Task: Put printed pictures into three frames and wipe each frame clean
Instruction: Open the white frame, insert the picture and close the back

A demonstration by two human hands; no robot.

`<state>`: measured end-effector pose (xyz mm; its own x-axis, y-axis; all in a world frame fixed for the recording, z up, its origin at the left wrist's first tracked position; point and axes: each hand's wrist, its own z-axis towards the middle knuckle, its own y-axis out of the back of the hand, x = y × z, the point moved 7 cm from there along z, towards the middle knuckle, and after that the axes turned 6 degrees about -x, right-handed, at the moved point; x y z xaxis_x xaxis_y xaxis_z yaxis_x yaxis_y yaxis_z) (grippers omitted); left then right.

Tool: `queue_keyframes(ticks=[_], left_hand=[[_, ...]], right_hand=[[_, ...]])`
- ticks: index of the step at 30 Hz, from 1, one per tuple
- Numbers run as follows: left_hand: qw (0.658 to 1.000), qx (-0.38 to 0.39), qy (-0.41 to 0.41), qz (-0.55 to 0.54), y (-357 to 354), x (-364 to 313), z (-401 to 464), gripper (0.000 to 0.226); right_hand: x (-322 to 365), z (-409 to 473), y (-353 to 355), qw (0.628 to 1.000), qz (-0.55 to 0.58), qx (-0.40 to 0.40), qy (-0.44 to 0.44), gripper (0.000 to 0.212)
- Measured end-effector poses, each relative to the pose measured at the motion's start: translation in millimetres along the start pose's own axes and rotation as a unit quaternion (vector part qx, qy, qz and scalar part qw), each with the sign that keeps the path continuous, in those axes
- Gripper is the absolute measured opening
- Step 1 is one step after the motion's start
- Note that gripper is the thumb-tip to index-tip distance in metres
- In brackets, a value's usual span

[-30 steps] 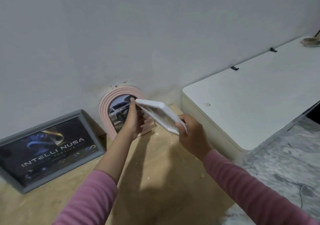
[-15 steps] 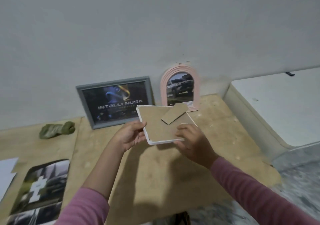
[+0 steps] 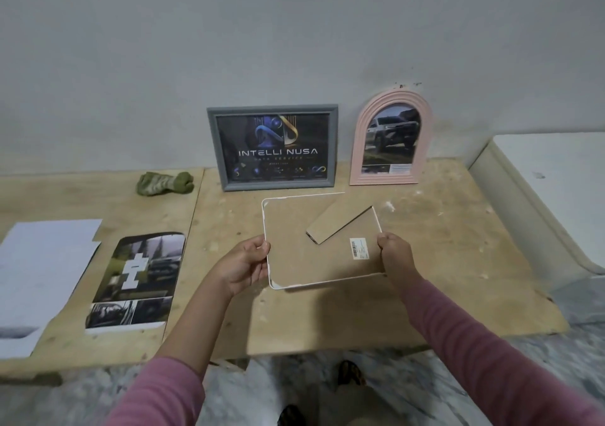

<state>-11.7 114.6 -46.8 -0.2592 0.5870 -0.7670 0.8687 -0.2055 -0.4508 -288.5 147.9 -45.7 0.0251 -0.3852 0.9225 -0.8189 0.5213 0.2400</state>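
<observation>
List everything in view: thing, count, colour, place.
white frame: 1, white rim, brown back up with stand flap, held over the table centre
grey frame: 1, grey, leaning on wall, picture in
pink frame: 1, pink arched, right of grey frame, car picture in
printed picture: 1, dark, flat on table, left
white paper: 1, far left
cloth: 1, green, back left
table: 1, plywood
left hand: grips frame's left edge
right hand: grips its right edge

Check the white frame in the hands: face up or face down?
Face down: the white frame shows its brown backing board, folded stand and barcode sticker.
</observation>
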Motion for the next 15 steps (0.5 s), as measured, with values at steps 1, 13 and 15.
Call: queue_keyframes(ticks=[1,13,15], left_hand=[[1.0,-0.001,0.001,-0.004,3.3,4.3,-0.4,0.07],[0.902,-0.276,-0.081,0.322,7.2,3.8,26.5,0.046],[0.871,-0.266,-0.073,0.406,3.3,10.4,34.9,0.05]], right_hand=[[-6.0,-2.5,-1.6,1.0,0.011,0.002,-0.015,0.02],[-35.0,8.9,9.7,0.996,-0.057,-0.058,-0.025,0.032],[-39.2,13.7,10.8,0.994,-0.102,-0.041,-0.012,0.029]])
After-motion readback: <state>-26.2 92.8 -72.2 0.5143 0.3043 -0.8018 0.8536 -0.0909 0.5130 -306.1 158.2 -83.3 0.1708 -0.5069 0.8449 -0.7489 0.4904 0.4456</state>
